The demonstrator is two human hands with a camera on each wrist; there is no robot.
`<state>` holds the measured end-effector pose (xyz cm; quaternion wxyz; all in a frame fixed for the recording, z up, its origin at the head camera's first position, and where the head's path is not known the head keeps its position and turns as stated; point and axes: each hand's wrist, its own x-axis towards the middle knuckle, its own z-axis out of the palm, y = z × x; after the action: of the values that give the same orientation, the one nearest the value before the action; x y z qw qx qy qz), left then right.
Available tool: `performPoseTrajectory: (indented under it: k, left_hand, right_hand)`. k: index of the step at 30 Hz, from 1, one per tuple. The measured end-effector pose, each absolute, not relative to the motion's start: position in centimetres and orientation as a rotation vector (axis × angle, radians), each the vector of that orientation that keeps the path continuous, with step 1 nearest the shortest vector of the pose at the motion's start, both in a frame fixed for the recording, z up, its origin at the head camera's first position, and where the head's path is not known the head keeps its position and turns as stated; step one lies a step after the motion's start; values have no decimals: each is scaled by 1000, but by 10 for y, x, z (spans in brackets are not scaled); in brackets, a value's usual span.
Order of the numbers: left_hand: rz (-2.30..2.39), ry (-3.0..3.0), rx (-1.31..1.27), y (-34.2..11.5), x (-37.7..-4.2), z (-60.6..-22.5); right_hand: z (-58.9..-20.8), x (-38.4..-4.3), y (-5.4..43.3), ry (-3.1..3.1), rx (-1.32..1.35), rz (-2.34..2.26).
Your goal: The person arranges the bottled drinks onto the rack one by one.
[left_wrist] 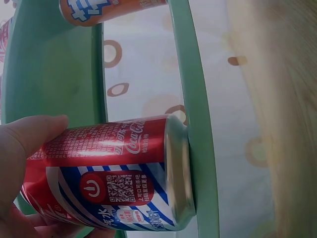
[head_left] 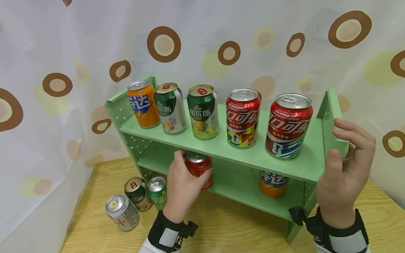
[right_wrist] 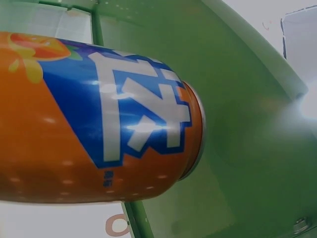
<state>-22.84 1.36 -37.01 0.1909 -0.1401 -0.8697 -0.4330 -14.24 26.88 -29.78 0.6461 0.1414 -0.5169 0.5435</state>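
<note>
My left hand point(head_left: 183, 182) grips a red Coca-Cola can point(head_left: 200, 166) at the lower level of a green two-tier shelf point(head_left: 234, 179). In the left wrist view the thumb and fingers wrap that can point(left_wrist: 106, 173), whose base meets the lower board point(left_wrist: 198, 124). At the shelf's right end, my right hand point(head_left: 346, 167) holds the front edge of the side panel point(head_left: 335, 113) between thumb and fingers. An orange Fanta-style can point(head_left: 273, 184) stands on the lower board toward the right; it fills much of the right wrist view, where no fingers show.
Along the top board stand an orange can point(head_left: 142, 107), two green-and-white cans point(head_left: 203, 114) and two red cola cans point(head_left: 289, 128). On the wooden table point(head_left: 231, 234), left of the shelf, are a white can point(head_left: 122, 214), a dark green can point(head_left: 139, 195) and a light green can point(head_left: 157, 192).
</note>
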Motion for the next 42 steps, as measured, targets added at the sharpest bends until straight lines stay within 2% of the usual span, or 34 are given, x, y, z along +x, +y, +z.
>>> performPoseTrajectory:
  k: [28, 42]
  left_hand:
    - [-1292, -2369, -378, 26, -254, -384]
    - [-1388, -2320, -414, 26, -254, -391]
  right_hand:
    - [-298, -143, 269, -1185, 317, 1233]
    - [-296, -144, 267, -1170, 308, 1236]
